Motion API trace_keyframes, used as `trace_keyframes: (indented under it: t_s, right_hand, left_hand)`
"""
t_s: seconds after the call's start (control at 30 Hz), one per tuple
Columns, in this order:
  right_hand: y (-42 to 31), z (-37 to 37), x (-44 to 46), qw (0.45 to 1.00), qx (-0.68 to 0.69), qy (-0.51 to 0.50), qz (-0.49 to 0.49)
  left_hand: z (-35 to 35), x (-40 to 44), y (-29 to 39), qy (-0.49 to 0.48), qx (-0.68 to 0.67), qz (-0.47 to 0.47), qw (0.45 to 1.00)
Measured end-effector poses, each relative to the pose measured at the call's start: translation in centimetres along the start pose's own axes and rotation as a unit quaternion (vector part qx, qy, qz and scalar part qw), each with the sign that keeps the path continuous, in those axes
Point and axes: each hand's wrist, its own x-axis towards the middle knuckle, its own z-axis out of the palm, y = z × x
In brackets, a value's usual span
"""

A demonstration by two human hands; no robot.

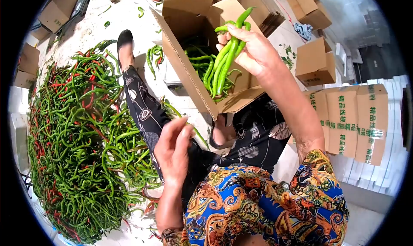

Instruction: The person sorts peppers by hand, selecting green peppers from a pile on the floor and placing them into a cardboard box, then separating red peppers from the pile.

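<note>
My right hand (254, 48) is closed round a small bunch of long green chili peppers (228, 63), raised over an open cardboard box (183, 61). Their lower ends hang down into the box, where more green chili peppers (200, 59) lie. My left hand (174, 147) is above my thigh, its fingers curled inward. A single long green chili pepper (198, 135) runs slantwise at those fingertips and looks pinched there; part of it is hidden by the fingers. To the left spreads a large heap of green and red chili peppers (77, 147).
My shoe (125, 39) rests by the heap. Loose peppers (155, 57) and a white scale-like object (171, 76) are beside the box. Stacked printed cartons (350, 121) stand at right, with open cardboard boxes (316, 61) behind them. Another carton (58, 9) sits at the far left.
</note>
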Motion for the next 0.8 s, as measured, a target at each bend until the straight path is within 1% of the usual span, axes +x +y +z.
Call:
trace_keyframes:
  t_s: [0.03,0.07,0.1,0.13,0.2,0.27,0.3,0.33,0.37,0.4,0.47,0.53,0.6,0.67,0.7,0.73,0.8]
  right_hand:
    - [0.2,0.0,-0.2,1.000,-0.010,0.005,-0.007]
    - [0.4,0.1,-0.5,1.000,-0.021,0.009,-0.014]
    - [0.7,0.3,-0.9,0.999,-0.035,0.018,-0.020]
    - [0.8,1.1,-1.7,0.998,-0.061,0.019,-0.024]
    - [1.3,2.5,-3.0,0.995,-0.091,0.000,-0.038]
    - [1.0,2.7,-3.3,0.995,-0.098,-0.019,-0.026]
    - [0.7,2.4,-3.3,0.995,-0.082,-0.059,-0.019]
    - [0.3,2.0,-3.0,0.993,-0.065,-0.100,-0.013]
    - [-0.1,1.0,-2.8,0.990,-0.028,-0.130,0.036]
    - [-0.3,0.6,-2.6,0.988,-0.006,-0.145,0.044]
    - [-0.4,-0.5,-1.7,0.986,0.041,-0.147,0.071]
    - [-0.4,-1.5,-1.4,0.991,-0.001,-0.131,0.041]
    - [-0.5,-1.4,-1.1,0.991,-0.001,-0.132,0.036]
    - [-0.8,-0.9,-0.9,0.989,0.003,-0.145,0.020]
    - [-0.9,-1.0,-0.8,0.982,0.010,-0.183,0.037]
    - [-0.9,-1.1,-0.8,0.983,0.003,-0.182,0.018]
    - [-0.7,-1.2,-0.7,0.983,-0.009,-0.181,-0.017]
  left_hand:
    - [1.6,1.5,0.5,-0.013,-0.026,0.035,0.999]
    - [2.6,3.3,-0.3,-0.022,0.013,0.106,0.994]
    - [3.9,4.7,0.4,-0.015,0.130,0.218,0.967]
    - [5.7,5.7,2.0,-0.007,0.160,0.270,0.949]
    - [7.8,8.3,1.5,-0.008,0.222,0.348,0.911]
    - [7.9,8.6,1.7,-0.019,0.149,0.278,0.949]
    - [8.0,8.4,1.7,-0.027,0.112,0.239,0.964]
    - [7.1,8.3,1.7,-0.030,0.045,0.175,0.983]
    - [6.2,7.5,2.1,-0.008,-0.008,0.125,0.992]
    - [5.1,6.6,2.4,0.015,-0.061,0.073,0.995]
    - [3.2,5.2,2.0,0.079,-0.149,0.053,0.984]
    - [1.4,4.1,0.7,0.106,-0.104,0.047,0.988]
    - [0.1,3.2,-1.8,0.092,-0.070,0.012,0.993]
    - [0.3,2.0,-4.1,0.071,-0.047,-0.036,0.996]
    - [0.4,1.2,-5.4,0.043,-0.036,-0.061,0.997]
    - [0.7,0.5,-7.0,0.033,-0.043,-0.097,0.994]
    - [1.6,-1.4,-9.3,0.030,-0.007,-0.118,0.993]
